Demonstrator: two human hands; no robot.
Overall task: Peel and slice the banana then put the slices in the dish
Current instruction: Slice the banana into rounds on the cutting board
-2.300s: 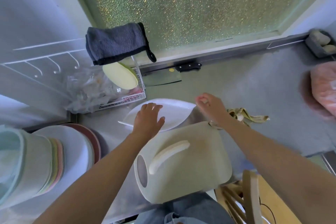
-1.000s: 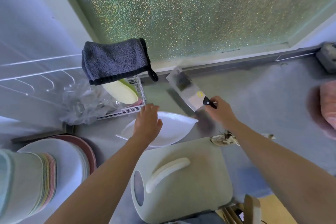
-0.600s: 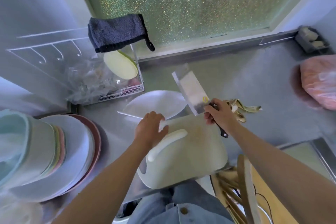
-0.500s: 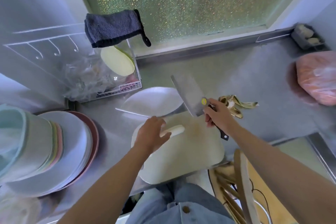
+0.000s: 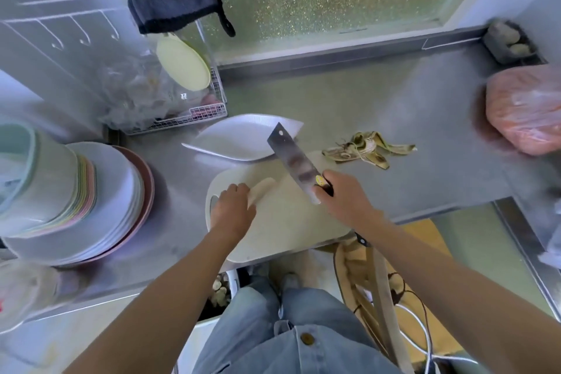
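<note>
The peeled banana (image 5: 263, 189) lies on a pale cutting board (image 5: 288, 222) at the counter's front edge. My left hand (image 5: 232, 211) covers its near end and holds it down with curled fingers, so only the far tip shows. My right hand (image 5: 341, 196) grips the dark handle of a cleaver (image 5: 293, 161), whose broad blade hangs tilted above the board, just right of the banana tip. The white leaf-shaped dish (image 5: 239, 138) sits empty right behind the board.
The banana peel (image 5: 364, 150) lies on the steel counter right of the dish. A stack of plates and bowls (image 5: 76, 200) stands at the left, a wire rack (image 5: 194, 112) with a plastic bag behind it. A pink bag (image 5: 525, 109) is at far right. A wooden chair (image 5: 376, 282) stands below.
My right hand picked up the cleaver from the back of the counter and carried it over the board. My left hand left the dish and settled on the banana.
</note>
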